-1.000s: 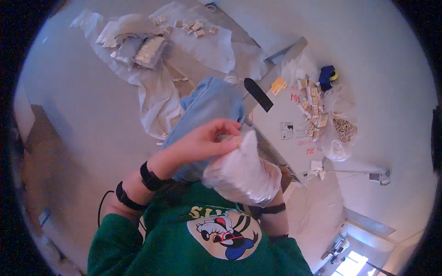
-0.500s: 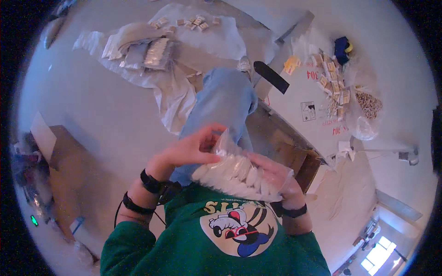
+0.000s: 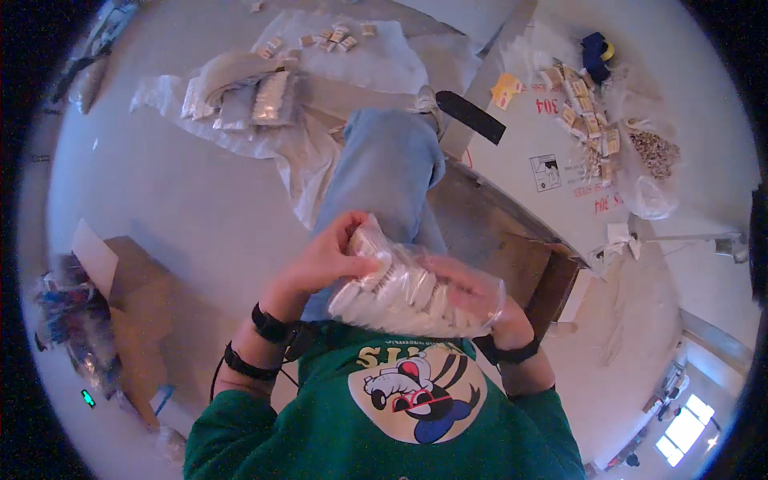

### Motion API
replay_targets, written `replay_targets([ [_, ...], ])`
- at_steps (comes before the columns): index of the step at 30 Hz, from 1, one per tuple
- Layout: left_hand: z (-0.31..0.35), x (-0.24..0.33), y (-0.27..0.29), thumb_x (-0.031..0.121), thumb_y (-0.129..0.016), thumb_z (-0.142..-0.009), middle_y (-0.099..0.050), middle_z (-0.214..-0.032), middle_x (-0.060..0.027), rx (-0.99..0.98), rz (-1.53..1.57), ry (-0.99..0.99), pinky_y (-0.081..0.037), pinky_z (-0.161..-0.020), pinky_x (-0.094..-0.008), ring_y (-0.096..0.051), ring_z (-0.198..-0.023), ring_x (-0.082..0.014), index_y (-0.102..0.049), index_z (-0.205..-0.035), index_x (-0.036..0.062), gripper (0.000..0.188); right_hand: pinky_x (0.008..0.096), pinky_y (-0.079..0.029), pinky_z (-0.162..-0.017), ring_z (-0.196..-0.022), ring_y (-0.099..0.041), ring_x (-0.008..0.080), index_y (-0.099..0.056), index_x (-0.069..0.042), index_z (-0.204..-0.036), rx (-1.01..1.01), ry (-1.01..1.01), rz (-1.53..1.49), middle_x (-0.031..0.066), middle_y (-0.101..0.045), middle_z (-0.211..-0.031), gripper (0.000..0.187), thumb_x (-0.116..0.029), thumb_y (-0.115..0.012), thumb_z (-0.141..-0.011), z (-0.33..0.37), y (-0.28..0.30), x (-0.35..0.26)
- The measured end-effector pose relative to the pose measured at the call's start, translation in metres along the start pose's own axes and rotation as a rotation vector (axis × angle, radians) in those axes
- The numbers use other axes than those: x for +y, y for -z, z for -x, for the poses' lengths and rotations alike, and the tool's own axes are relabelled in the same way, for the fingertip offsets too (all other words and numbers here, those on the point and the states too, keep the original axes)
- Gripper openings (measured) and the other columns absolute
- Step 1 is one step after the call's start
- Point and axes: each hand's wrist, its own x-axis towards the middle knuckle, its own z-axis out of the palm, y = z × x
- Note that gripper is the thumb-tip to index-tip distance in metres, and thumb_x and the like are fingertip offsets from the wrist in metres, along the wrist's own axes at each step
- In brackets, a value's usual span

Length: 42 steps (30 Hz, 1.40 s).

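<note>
A clear plastic bag filled with several small whitish packets is held in front of my green shirt, above my jeans. My left hand grips its upper left part, thumb on the front and fingers curled behind. My right hand supports the right end, its fingers lying along the packets. Shiny film covers part of that hand, so I cannot tell whether the fingers are inside the bag or behind it. The packets' contents are not readable.
Filled clear bags lie on white sheeting at far left, with small boxes beyond. On the table at right are a row of small boxes, a bag of small brown pieces and a tape dispenser. An open carton stands below.
My left hand has moved slightly left and the bag's upper left corner has come down over the packets. The view has shifted a little; my right hand stays at the right end.
</note>
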Motion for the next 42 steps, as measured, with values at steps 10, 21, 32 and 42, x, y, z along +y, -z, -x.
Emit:
replay_targets([
  [10,0.003,0.003,0.009,0.009,-0.074,-0.074,-0.058,-0.095,-0.0031,0.091,0.032,-0.022,-0.047,-0.077,-0.0258,-0.057,-0.086,-0.0109,-0.052,-0.107,0.0026,0.04,0.0356,-0.022,-0.108,-0.132,-0.031,0.0257,-0.037,0.003,-0.134,0.046,0.024,-0.043,0.0151,-0.037,-0.14,0.062,-0.042,-0.043,-0.093,-0.003,-0.005,0.004],
  [21,0.014,0.025,0.01,0.01,-0.076,-0.072,-0.056,-0.097,-0.002,0.074,-0.18,0.086,-0.046,-0.079,-0.0264,-0.055,-0.09,-0.0123,-0.05,-0.11,0.0058,0.047,0.0373,-0.026,-0.106,-0.131,-0.034,0.0263,-0.041,-0.005,-0.133,0.122,-0.052,-0.06,0.0118,-0.041,-0.138,0.057,-0.043,-0.045,-0.092,0.0,-0.009,0.009],
  [32,0.011,0.016,0.01,0.003,-0.074,-0.071,-0.054,-0.095,-0.0026,0.214,-0.08,0.043,-0.048,-0.076,-0.028,-0.055,-0.089,-0.0124,-0.045,-0.107,0.0064,0.046,0.037,-0.027,-0.106,-0.129,-0.036,0.0271,-0.041,-0.004,-0.133,0.143,-0.037,-0.05,0.0136,-0.041,-0.137,0.059,-0.047,-0.043,-0.091,-0.001,-0.011,0.016],
  [42,0.022,0.019,0.021,-0.001,-0.073,-0.069,-0.047,-0.109,-0.0026,-0.033,-0.111,-0.121,-0.044,-0.091,-0.0296,-0.051,-0.105,-0.0148,-0.038,-0.122,0.0074,0.064,0.0375,-0.027,-0.106,-0.129,-0.036,0.0273,-0.042,-0.005,-0.132,0.143,-0.042,-0.019,0.0139,-0.041,-0.138,0.057,-0.045,-0.045,-0.092,0.0,-0.009,0.026],
])
